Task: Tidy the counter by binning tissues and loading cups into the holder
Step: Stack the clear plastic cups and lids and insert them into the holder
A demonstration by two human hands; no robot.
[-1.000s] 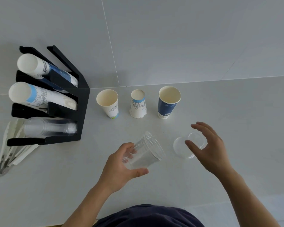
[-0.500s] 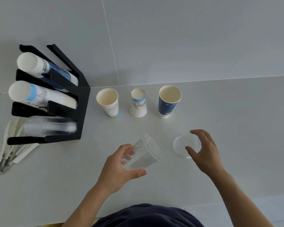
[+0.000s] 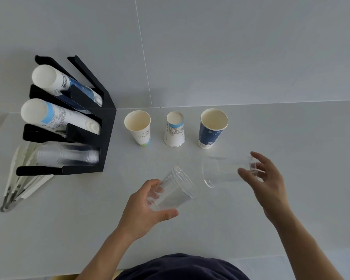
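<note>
Left cup: a clear plastic cup (image 3: 173, 190), tilted with its mouth up and to the right, held above the counter (image 3: 291, 138).
Left hand (image 3: 143, 209): fingers curled round the cup's lower half, thumb under it.
Right cup: a second clear plastic cup (image 3: 222, 171), on its side in the air, mouth toward the left cup, just apart from it.
Right hand (image 3: 267, 180): fingers pinching that cup's base end, the rest spread loosely.
Paper cups: a white one (image 3: 138, 128) and a dark blue one (image 3: 211, 128) upright, a white-and-blue one (image 3: 175, 129) upside down between them, in a row near the wall.
Holder: a black three-tier rack (image 3: 101, 138) at the left, paper stacks above, clear cups (image 3: 67, 154) lowest.
Beside the rack: white wrapped utensils (image 3: 18, 178).
</note>
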